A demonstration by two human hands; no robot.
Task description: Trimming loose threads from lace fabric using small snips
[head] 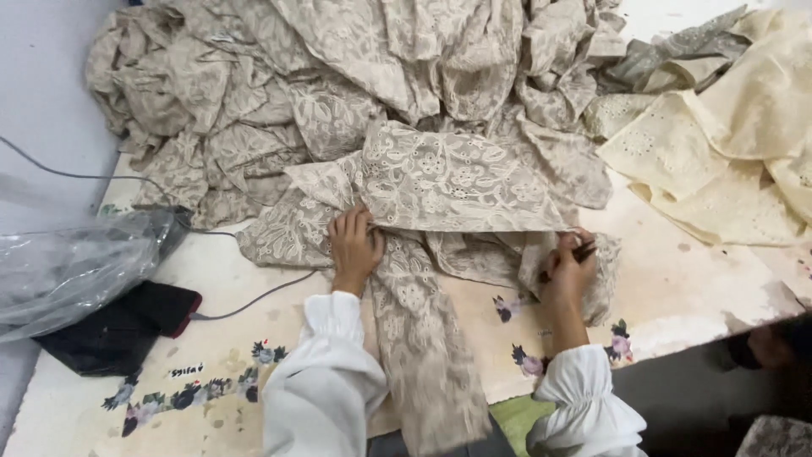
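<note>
**Lace fabric gathered at the tabletop edge, both hands on it**

Lace fabric [440, 182], beige with a floral pattern, lies in a big crumpled heap across the tabletop [685, 288]; one long strip runs down over the near edge between the sleeves. Left hand [353, 245] rests flat on a fold, fingers curled and pressing it down, not closed around anything. Right hand [568, 269] is closed on the fabric's edge and on a small dark tool [582, 250], possibly snips; too small to be sure. Cream eyelet cloth [727, 144] sits apart at the right. A grey cable [254, 300] runs under the heap to a dark device [127, 326] beside a clear plastic bag [76, 262].

Risks, as judged: the open weave could snag on the tool's tip; the hanging strip could drag more fabric off the edge; the buried cable could catch.
</note>
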